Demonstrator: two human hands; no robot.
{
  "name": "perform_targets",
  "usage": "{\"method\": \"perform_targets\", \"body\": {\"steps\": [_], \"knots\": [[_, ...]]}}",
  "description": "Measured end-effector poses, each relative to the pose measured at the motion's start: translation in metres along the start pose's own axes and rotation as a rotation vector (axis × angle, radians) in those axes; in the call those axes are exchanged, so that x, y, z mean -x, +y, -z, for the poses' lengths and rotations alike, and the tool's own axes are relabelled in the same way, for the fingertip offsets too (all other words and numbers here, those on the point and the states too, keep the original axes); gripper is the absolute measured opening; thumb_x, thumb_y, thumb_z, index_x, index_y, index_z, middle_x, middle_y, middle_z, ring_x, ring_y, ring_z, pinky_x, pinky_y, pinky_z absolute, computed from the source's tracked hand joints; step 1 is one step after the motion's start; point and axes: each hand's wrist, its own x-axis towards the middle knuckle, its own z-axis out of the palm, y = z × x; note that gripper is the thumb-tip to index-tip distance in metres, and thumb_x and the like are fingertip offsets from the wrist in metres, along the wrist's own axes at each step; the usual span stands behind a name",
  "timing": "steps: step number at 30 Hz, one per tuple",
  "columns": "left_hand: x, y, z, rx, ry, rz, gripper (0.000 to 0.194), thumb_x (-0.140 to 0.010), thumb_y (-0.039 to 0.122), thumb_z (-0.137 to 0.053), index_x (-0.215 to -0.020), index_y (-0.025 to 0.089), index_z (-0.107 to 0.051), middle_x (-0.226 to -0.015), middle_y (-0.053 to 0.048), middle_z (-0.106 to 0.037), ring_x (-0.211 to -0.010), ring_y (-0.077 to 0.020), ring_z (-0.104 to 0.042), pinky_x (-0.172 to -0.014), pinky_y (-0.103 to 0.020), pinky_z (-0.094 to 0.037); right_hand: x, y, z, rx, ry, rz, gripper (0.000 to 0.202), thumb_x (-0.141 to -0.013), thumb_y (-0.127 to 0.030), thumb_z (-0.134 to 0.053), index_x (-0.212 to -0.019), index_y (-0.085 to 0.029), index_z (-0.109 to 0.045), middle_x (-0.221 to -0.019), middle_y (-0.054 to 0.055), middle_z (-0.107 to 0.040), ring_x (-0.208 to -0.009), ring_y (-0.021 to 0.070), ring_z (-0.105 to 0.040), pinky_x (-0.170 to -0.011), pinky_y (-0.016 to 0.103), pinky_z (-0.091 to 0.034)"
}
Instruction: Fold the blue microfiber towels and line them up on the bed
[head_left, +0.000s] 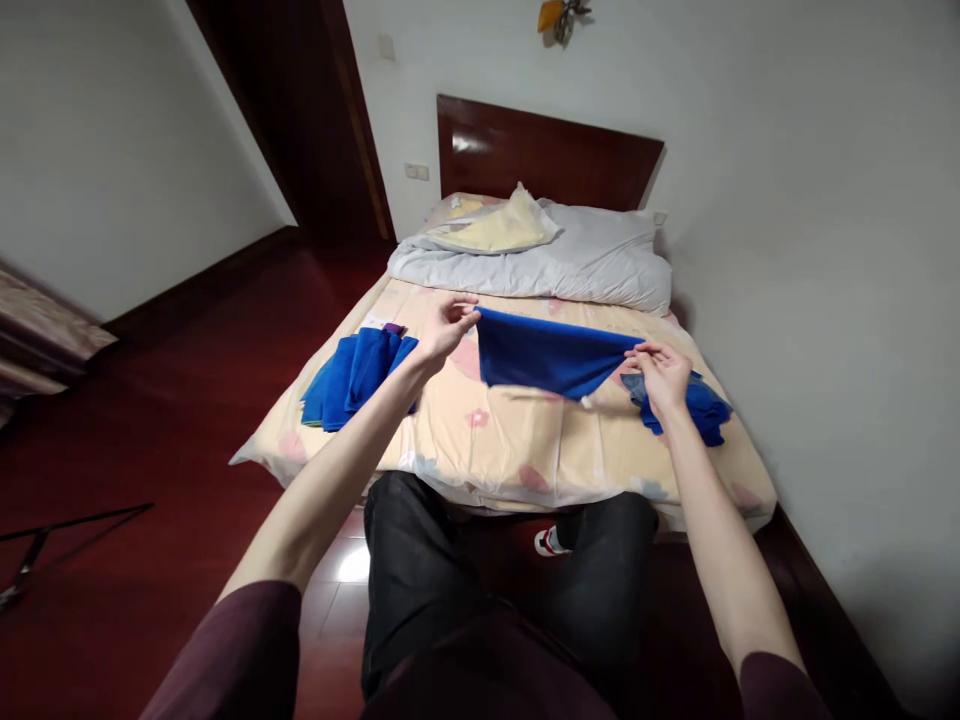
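Observation:
A blue cloth [551,352] is stretched between my two hands above the bed, its top edge sloping down to the right. My left hand [450,328] pinches its upper left corner. At the other end, my right hand [660,372] pinches the right corner between thumb and fingers. On the left of the bed lies a pile of folded blue cloths [356,378], beside my left forearm. More blue cloths [701,408] lie bunched on the right of the bed, partly hidden behind my right hand.
The bed [480,450] has a floral sheet. A grey quilt [600,250] and a yellow pillow [510,225] lie near the dark headboard [547,150]. A wall stands close on the right. A black stand leg [82,520] is on the floor at left.

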Motion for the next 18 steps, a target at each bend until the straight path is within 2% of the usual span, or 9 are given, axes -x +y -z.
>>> {"method": "perform_targets", "body": {"steps": [2, 3, 5, 8, 10, 11, 13, 15, 18], "knots": [[0.004, 0.002, 0.006, 0.011, -0.095, -0.128, 0.046, -0.075, 0.045, -0.087, -0.111, 0.025, -0.066, -0.090, 0.004, -0.069, -0.081, -0.0116, -0.058, -0.076, -0.028, -0.045, -0.002, 0.004, 0.009, 0.001, 0.011, 0.086, 0.011, -0.077, -0.024, -0.078, -0.082, -0.016, -0.071, -0.079, 0.005, -0.075, -0.063, 0.0131, -0.069, -0.064, 0.028, -0.058], [0.009, -0.003, 0.010, 0.001, -0.132, -0.139, 0.047, -0.077, 0.046, -0.085, -0.114, 0.025, -0.066, -0.092, 0.003, -0.070, -0.083, -0.0119, -0.060, -0.077, -0.028, -0.046, 0.001, 0.011, 0.014, 0.008, 0.004, 0.107, 0.010, -0.077, -0.024, -0.076, -0.082, -0.016, -0.072, -0.079, 0.004, -0.075, -0.064, 0.0137, -0.069, -0.067, 0.029, -0.059], [0.027, -0.025, 0.018, -0.056, -0.157, -0.097, 0.049, -0.077, 0.048, -0.084, -0.114, 0.021, -0.065, -0.093, 0.001, -0.070, -0.086, -0.0136, -0.062, -0.080, -0.029, -0.048, 0.017, 0.034, 0.022, 0.047, -0.052, 0.112, 0.007, -0.076, -0.023, -0.074, -0.080, -0.017, -0.073, -0.079, 0.003, -0.074, -0.069, 0.0149, -0.069, -0.072, 0.030, -0.058], [0.068, -0.085, 0.028, -0.228, -0.109, 0.021, 0.050, -0.073, 0.053, -0.081, -0.106, 0.018, -0.066, -0.087, -0.003, -0.069, -0.085, -0.0178, -0.064, -0.078, -0.031, -0.049, 0.066, 0.087, 0.027, 0.143, -0.180, 0.001, 0.003, -0.070, -0.021, -0.073, -0.069, -0.018, -0.073, -0.076, 0.001, -0.074, -0.077, 0.0161, -0.068, -0.077, 0.030, -0.056], [0.102, -0.135, 0.034, -0.369, -0.096, 0.180, 0.048, -0.069, 0.052, -0.081, -0.101, 0.020, -0.066, -0.080, -0.003, -0.068, -0.080, -0.0200, -0.064, -0.074, -0.031, -0.049, 0.109, 0.125, 0.028, 0.148, -0.215, -0.206, 0.006, -0.065, -0.022, -0.074, -0.061, -0.020, -0.070, -0.072, -0.001, -0.073, -0.075, 0.0163, -0.067, -0.073, 0.029, -0.055], [0.118, -0.160, 0.037, -0.412, -0.110, 0.275, 0.048, -0.067, 0.050, -0.082, -0.101, 0.021, -0.065, -0.078, -0.002, -0.068, -0.080, -0.0215, -0.065, -0.075, -0.033, -0.050, 0.131, 0.142, 0.028, 0.138, -0.223, -0.328, 0.010, -0.061, -0.023, -0.077, -0.057, -0.020, -0.067, -0.068, -0.002, -0.072, -0.073, 0.0167, -0.066, -0.070, 0.029, -0.055], [0.149, -0.204, 0.042, -0.464, -0.186, 0.456, 0.054, -0.058, 0.046, -0.087, -0.102, 0.024, -0.064, -0.077, -0.002, -0.070, -0.079, -0.0247, -0.067, -0.077, -0.036, -0.052, 0.170, 0.169, 0.029, 0.136, -0.238, -0.408, 0.017, -0.053, -0.025, -0.081, -0.053, -0.020, -0.065, -0.062, -0.003, -0.071, -0.064, 0.0185, -0.066, -0.062, 0.031, -0.054], [0.170, -0.236, 0.047, -0.445, -0.176, 0.494, 0.060, -0.055, 0.049, -0.089, -0.104, 0.025, -0.063, -0.083, -0.002, -0.072, -0.083, -0.0262, -0.069, -0.079, -0.037, -0.053, 0.198, 0.188, 0.031, 0.122, -0.216, -0.455, 0.021, -0.051, -0.029, -0.084, -0.057, -0.017, -0.068, -0.063, -0.001, -0.072, -0.060, 0.0177, -0.065, -0.057, 0.029, -0.053], [0.181, -0.259, 0.051, -0.329, -0.127, 0.546, 0.067, -0.056, 0.058, -0.085, -0.109, 0.024, -0.061, -0.085, -0.003, -0.072, -0.084, -0.0260, -0.070, -0.074, -0.036, -0.052, 0.213, 0.203, 0.035, 0.052, -0.120, -0.553, 0.037, -0.054, -0.038, -0.087, -0.077, -0.013, -0.075, -0.068, 0.001, -0.075, -0.052, 0.0133, -0.060, -0.050, 0.024, -0.048]]}}
